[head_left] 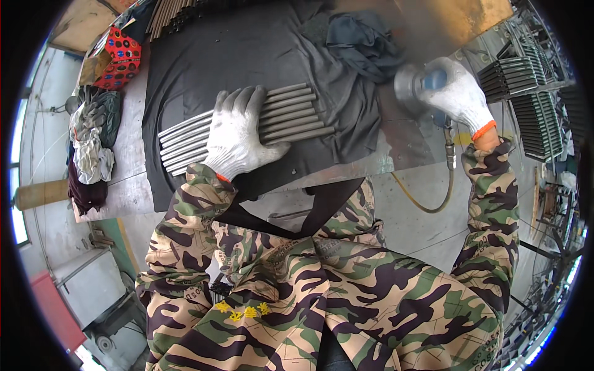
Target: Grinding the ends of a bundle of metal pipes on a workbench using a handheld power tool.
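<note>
My left hand [237, 135], in a white glove with grey fingertips, lies flat with its fingers stretched across a row of several grey metal rods [294, 115]. The rods rest side by side on a black cloth [247, 65], their middle parts hidden under the glove. At the right, my right hand [463, 93], also gloved, is wrapped round a blue-topped air sander [406, 88]. The sander is off to the right of the rods and apart from them, slightly blurred. From its handle a yellowish hose [436, 207] hangs down past the table's edge.
A crumpled dark blue cloth [362, 44] sits at the far side. More rods [168, 18] are bundled at the far left. A red patterned bag [120, 60] and a pile of used gloves [93, 145] lie at left. Racked dark rods [513, 77] stand at right.
</note>
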